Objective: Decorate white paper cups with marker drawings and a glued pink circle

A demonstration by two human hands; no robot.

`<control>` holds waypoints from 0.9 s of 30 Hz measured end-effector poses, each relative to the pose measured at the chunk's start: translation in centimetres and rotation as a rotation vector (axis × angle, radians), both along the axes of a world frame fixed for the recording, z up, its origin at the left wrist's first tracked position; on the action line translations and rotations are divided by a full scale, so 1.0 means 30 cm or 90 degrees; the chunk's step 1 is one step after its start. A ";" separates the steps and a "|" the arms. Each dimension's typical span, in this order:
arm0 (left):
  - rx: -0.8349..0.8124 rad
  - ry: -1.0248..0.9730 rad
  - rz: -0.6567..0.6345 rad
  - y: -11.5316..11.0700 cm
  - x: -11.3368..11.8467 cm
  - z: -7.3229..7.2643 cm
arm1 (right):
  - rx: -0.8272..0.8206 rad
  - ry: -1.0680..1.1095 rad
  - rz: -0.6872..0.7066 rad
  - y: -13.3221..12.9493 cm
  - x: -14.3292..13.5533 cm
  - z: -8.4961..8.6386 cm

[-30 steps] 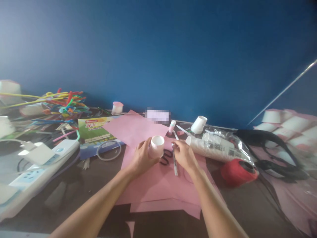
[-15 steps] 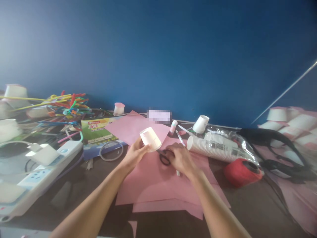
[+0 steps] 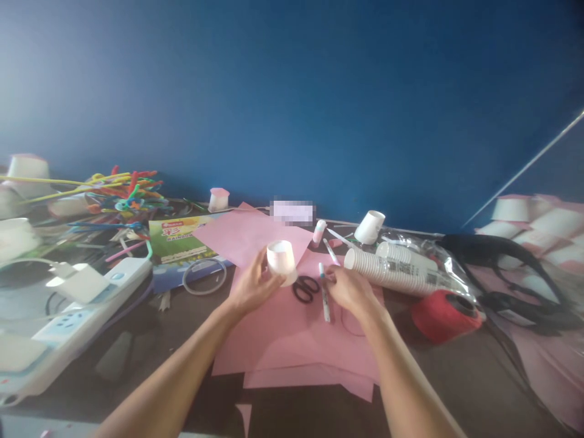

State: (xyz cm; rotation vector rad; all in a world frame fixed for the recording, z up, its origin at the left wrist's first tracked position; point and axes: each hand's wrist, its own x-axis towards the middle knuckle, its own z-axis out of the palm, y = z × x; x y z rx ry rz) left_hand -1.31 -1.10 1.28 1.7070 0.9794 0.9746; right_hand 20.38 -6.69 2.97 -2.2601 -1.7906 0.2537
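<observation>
The left hand (image 3: 253,286) holds a small white paper cup (image 3: 281,261) above the pink paper sheets (image 3: 292,331), fingers curled about its side, the cup roughly upright with its wider end down and a pinkish tint low on its wall. The right hand (image 3: 351,291) is closed around a white pen (image 3: 324,295), whose shaft lies along the pink paper with its tip pointing away from the person. Black-handled scissors (image 3: 305,288) lie on the paper between the two hands, just beside the pen and just below the cup, touching neither hand as far as can be seen. To the right of the right hand, a sleeve of stacked white cups (image 3: 392,271) lies on its side in clear wrapping, with a red spool (image 3: 444,316) near it. Behind the hands stand a glue stick (image 3: 318,232) and a single tipped white cup (image 3: 368,227). On the left of the counter (image 3: 137,340) are a white power strip (image 3: 77,310), a clear ring (image 3: 204,277) and a heap of coloured pipe cleaners (image 3: 123,188).
</observation>
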 end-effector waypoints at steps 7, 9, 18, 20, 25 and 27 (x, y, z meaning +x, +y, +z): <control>0.062 0.146 0.016 -0.002 -0.005 -0.031 | 0.062 0.130 -0.038 0.010 -0.029 -0.012; 0.135 0.137 0.038 0.013 -0.019 -0.038 | 0.140 0.331 -0.028 0.013 -0.020 0.002; 0.326 -0.074 -0.019 -0.032 -0.031 0.063 | -0.017 1.029 0.163 -0.056 -0.065 0.074; 0.355 -0.013 -0.135 -0.058 -0.027 0.088 | -0.100 1.059 0.209 -0.061 -0.074 0.066; 0.401 0.148 -0.215 -0.075 -0.021 0.090 | -0.108 1.143 0.292 -0.054 -0.082 0.040; 0.415 0.183 -0.183 -0.072 -0.016 0.075 | -0.064 1.107 0.293 -0.053 -0.092 0.033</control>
